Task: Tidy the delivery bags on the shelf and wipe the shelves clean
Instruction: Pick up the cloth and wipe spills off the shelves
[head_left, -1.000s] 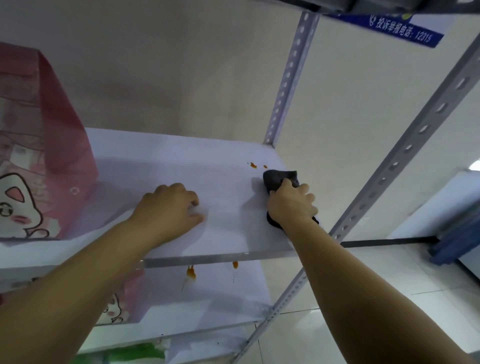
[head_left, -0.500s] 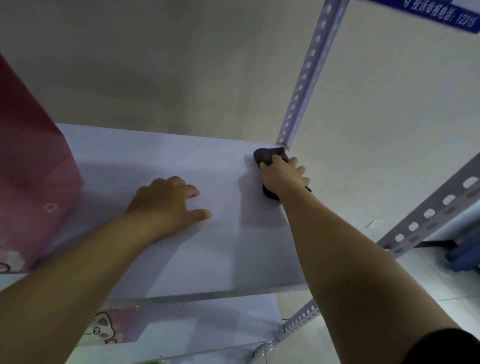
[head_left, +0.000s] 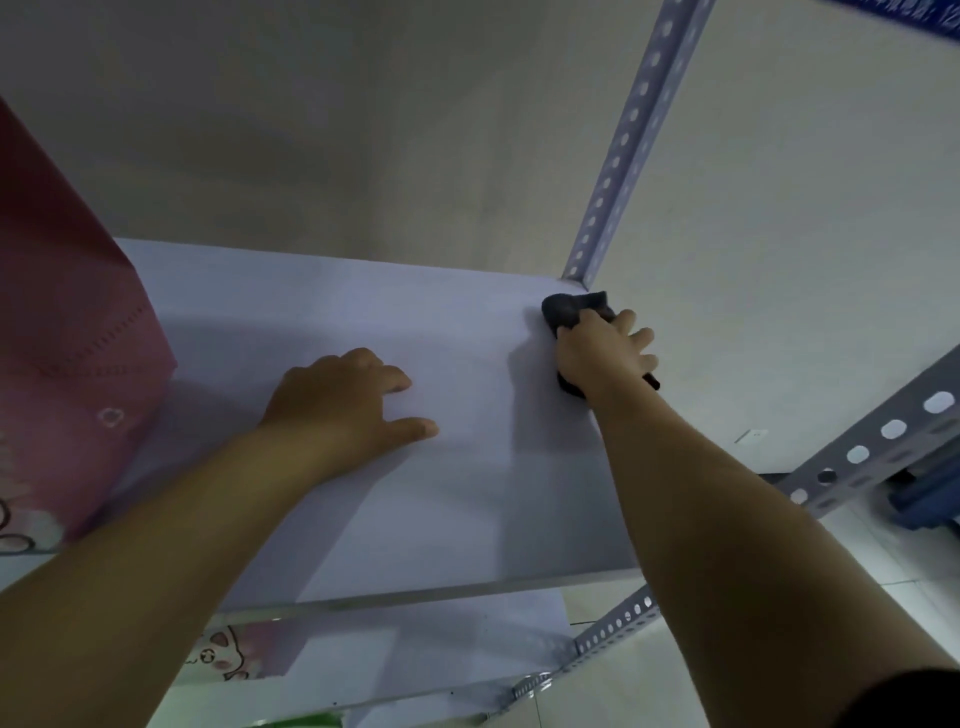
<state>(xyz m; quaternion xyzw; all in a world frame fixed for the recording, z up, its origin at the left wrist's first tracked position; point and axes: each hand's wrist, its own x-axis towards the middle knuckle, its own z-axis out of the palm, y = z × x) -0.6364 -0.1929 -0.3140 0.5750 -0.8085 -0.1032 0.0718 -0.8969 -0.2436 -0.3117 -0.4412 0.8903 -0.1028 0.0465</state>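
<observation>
A white shelf board (head_left: 322, 312) fills the middle of the head view. My right hand (head_left: 602, 351) presses a dark grey cloth (head_left: 569, 307) onto the shelf's far right corner, beside the rear upright. My left hand (head_left: 343, 400) rests flat on the shelf's middle, fingers slightly apart, holding nothing. A pink delivery bag (head_left: 62, 353) with a cartoon print stands at the shelf's left end, partly cut off by the frame edge.
Perforated grey uprights stand at the rear right (head_left: 623, 145) and front right (head_left: 862, 457). A lower shelf (head_left: 415, 644) holds another pink cartoon bag (head_left: 223, 654). A beige wall is behind; tiled floor and a blue object (head_left: 930, 493) lie to the right.
My right hand slid the cloth from the shelf's right middle back into the far right corner, over the orange spots. The view moved closer and higher. My left hand stayed on the shelf.
</observation>
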